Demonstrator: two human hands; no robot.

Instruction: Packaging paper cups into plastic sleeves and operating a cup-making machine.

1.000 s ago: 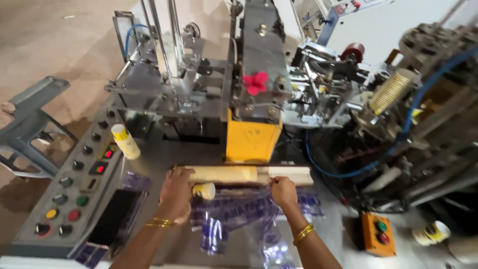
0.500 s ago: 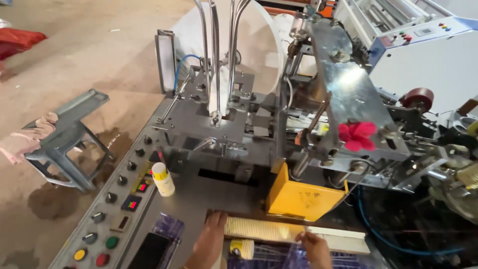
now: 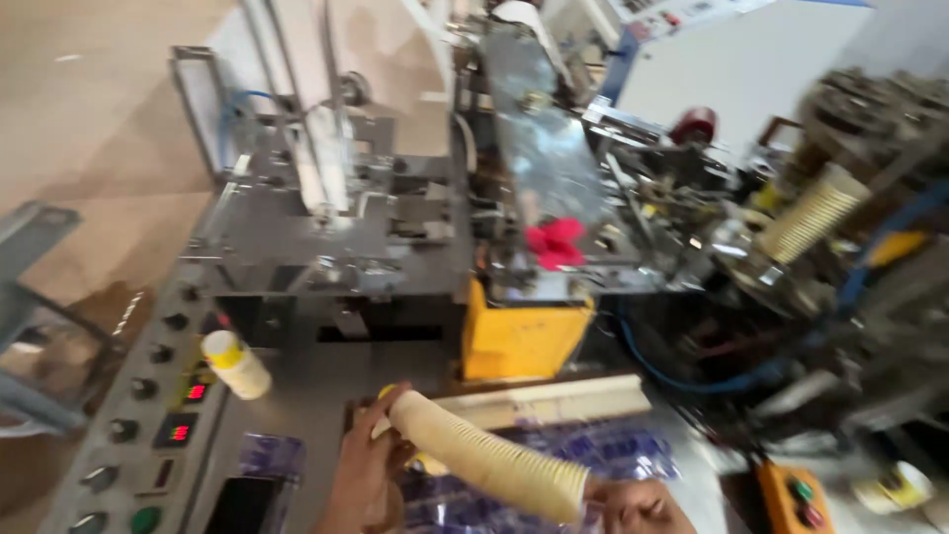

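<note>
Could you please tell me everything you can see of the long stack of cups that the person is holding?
The stack of paper cups is a long, cream-coloured, ribbed column of nested cups, apparently paper, though the picture is blurred. It lies tilted, its upper end near the left hand and its open lower end by the right hand. Both hands grip it, holding it above printed plastic wrap on the machine table, in front of a yellow guard.
</note>
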